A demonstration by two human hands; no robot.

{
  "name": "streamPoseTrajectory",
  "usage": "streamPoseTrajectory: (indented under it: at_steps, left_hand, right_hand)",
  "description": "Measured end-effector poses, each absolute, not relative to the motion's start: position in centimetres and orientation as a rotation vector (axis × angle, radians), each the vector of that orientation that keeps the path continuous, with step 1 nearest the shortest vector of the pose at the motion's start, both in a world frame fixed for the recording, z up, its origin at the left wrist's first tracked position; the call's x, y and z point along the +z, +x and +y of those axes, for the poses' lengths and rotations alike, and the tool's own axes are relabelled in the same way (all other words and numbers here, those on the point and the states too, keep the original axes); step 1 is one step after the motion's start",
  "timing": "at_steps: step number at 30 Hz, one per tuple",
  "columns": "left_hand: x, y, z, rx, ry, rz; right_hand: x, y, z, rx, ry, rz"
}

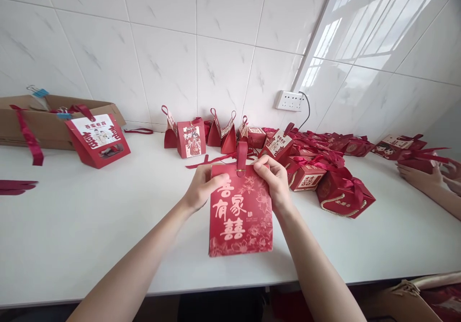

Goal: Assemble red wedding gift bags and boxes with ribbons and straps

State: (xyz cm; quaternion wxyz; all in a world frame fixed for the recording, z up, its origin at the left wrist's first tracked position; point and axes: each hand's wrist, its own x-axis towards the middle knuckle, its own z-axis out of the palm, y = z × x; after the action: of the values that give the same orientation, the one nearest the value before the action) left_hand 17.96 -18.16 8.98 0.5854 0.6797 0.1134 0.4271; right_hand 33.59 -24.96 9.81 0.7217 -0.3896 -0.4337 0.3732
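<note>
1. The left hand and the right hand are gripping a red box by its upper corners.
2. They are holding it near the front edge of the bench.
3. Other boxes are standing toward the back edge.

White surface, loads of red boxes on it
So the surface runs along under a tiled wall, and an open cardboard carton sits back left with 1 windowed red box in front of it, plus some flat ribbon strips near the left edge; mid-back there's 1 upright picture-front box among pointy loop-topped boxes, a loose ribbon in front, then 2 rope-handled boxes with bows and a messy red pile behind them.
</note>
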Motion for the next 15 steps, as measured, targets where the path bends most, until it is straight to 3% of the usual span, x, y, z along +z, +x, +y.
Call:
streamPoseTrajectory:
  at_steps: [15]
  left_hand:
    - [9.5,17.0,-19.2,0.912,1.584,0.241]
  right_hand:
    - [9.7,33.0,-26.1,0.8,-0.786,-1.19]
